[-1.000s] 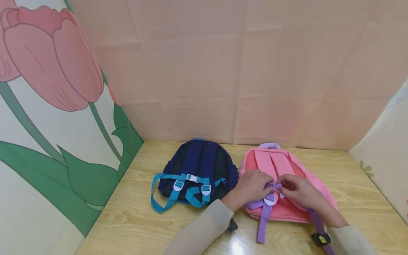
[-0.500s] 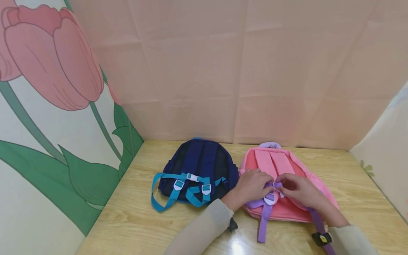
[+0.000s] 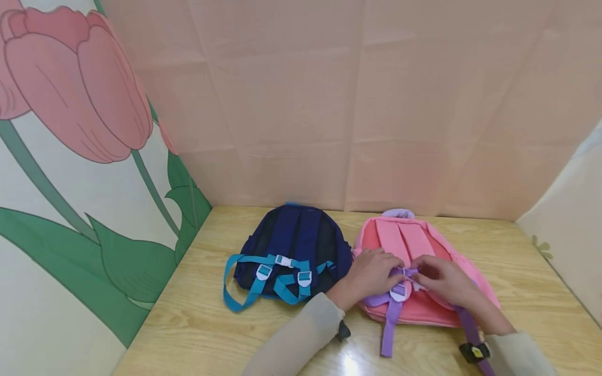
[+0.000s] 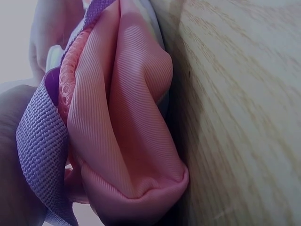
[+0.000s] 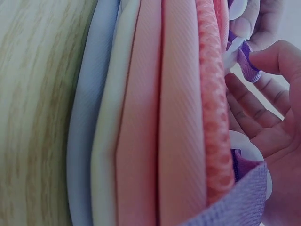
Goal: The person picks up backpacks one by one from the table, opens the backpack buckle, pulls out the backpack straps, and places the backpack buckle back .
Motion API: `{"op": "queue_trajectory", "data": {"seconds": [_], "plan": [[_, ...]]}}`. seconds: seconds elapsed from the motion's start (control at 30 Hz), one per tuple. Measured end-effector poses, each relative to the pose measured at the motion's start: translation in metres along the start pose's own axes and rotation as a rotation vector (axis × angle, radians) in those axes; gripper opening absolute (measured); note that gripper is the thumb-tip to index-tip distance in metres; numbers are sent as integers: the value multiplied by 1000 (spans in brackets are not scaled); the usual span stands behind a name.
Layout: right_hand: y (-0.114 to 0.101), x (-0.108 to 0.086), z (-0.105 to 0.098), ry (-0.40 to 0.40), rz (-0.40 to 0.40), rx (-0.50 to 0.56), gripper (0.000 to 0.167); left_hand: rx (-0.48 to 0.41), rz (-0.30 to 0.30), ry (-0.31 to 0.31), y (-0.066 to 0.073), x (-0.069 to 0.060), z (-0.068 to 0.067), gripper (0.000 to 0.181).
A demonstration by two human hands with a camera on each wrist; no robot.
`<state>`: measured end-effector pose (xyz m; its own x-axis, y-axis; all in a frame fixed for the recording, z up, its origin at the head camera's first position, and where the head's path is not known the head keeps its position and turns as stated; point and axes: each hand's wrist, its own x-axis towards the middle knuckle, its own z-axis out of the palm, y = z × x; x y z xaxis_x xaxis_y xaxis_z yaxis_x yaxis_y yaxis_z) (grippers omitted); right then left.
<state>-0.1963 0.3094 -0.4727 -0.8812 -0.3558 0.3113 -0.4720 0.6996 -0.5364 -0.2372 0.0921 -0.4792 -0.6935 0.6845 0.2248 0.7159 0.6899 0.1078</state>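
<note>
A navy fabric backpack with teal webbing straps lies on the light wood-grain table. Just right, a pink fabric backpack lies flat; over it the left hand and, further right, the right hand pinch a purple webbing strap beside white plastic hardware.

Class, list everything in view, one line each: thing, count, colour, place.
Wood-grain table: one, light brown, under both bags
Fabric backpack: one, navy, table centre
Teal webbing straps: several, on navy backpack
Plastic buckles: three, white, on teal straps
Fabric backpack with lilac handle: one, pink, right of navy
Purple webbing straps: several, on pink backpack
Plastic adjusters: at least two, white, on purple straps
Creased backdrop: one, pinkish-beige, behind
Tulip-printed wall: one, multicoloured, left
Pale wall: one, off-white, right
Small devices: two, black, near wrists
Sleeves: two, beige, lower edge
Left hand, right hand: at purple straps
</note>
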Motion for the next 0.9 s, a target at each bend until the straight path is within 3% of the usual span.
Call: {"op": "queue_trajectory", "data": {"seconds": [0.3,0.6,0.9], "plan": [[-2,1,-2,-14,-30,38,23,-7,-15,-23,1,-1,0,35],[-2,2,1,11,-71,20,23,-4,-5,3,-1,-1,-1,33],[2,-1,2,30,-29,0,21,-1,1,10,-1,-1,-1,34]]}}
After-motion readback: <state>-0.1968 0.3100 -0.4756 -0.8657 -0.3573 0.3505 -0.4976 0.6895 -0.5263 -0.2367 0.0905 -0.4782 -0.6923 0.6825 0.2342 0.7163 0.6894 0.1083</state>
